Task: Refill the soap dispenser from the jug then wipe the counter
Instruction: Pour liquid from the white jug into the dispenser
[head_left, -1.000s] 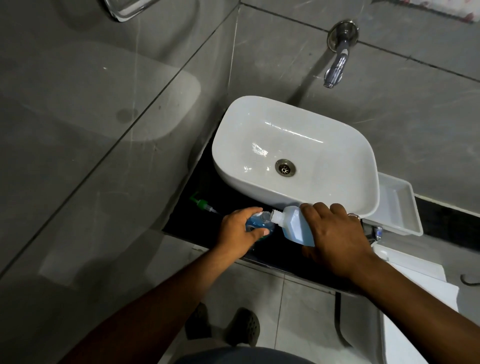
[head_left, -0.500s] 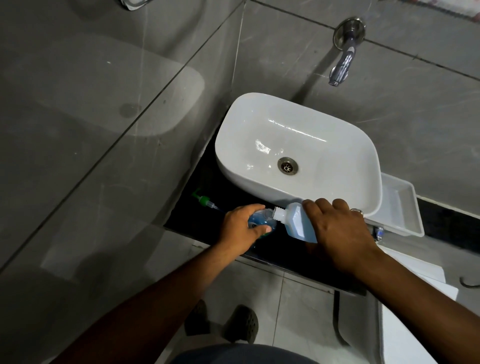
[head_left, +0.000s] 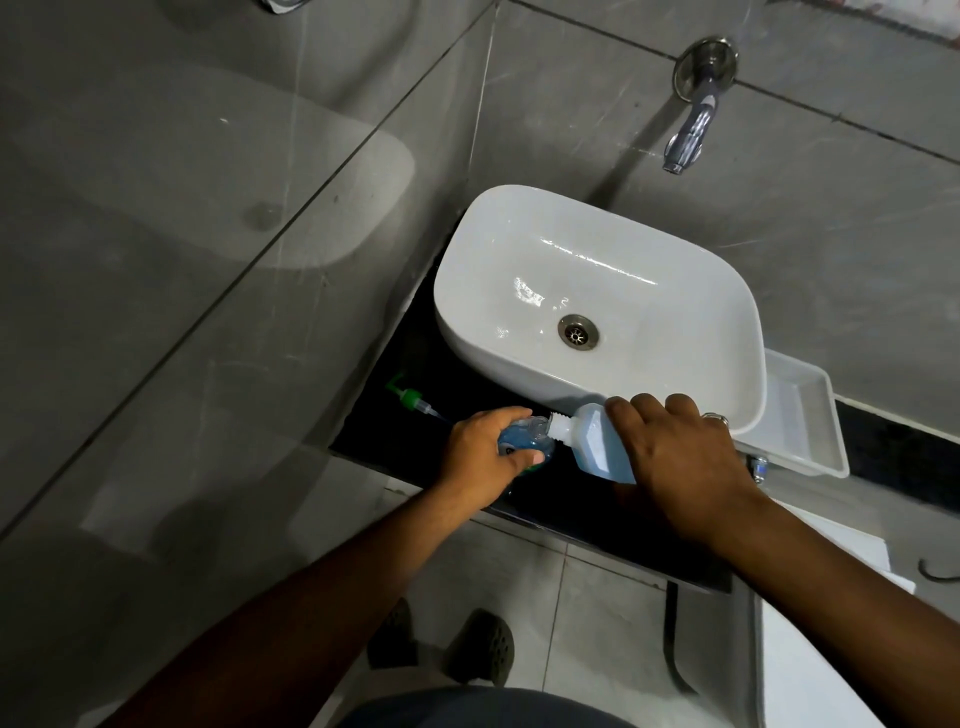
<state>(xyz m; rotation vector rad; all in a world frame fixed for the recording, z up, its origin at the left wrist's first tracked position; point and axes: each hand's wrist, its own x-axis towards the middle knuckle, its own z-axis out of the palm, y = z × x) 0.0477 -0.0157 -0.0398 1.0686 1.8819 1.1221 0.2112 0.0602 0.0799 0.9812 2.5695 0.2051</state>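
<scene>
My left hand is wrapped around a clear soap dispenser holding blue liquid, which stands on the black counter in front of the basin. My right hand grips a white jug with blue liquid showing through it. The jug is tipped over to the left, its white spout meeting the dispenser's open neck. The dispenser's green pump head lies on the counter to the left, apart from both hands.
A white basin sits on the counter under a wall tap. A white plastic tray rests to the right of the basin. Grey tiled walls close in at left and behind. My feet show on the tiled floor below.
Both hands keep their grip and the jug stays tipped at the dispenser's neck. Only the view has shifted slightly.
</scene>
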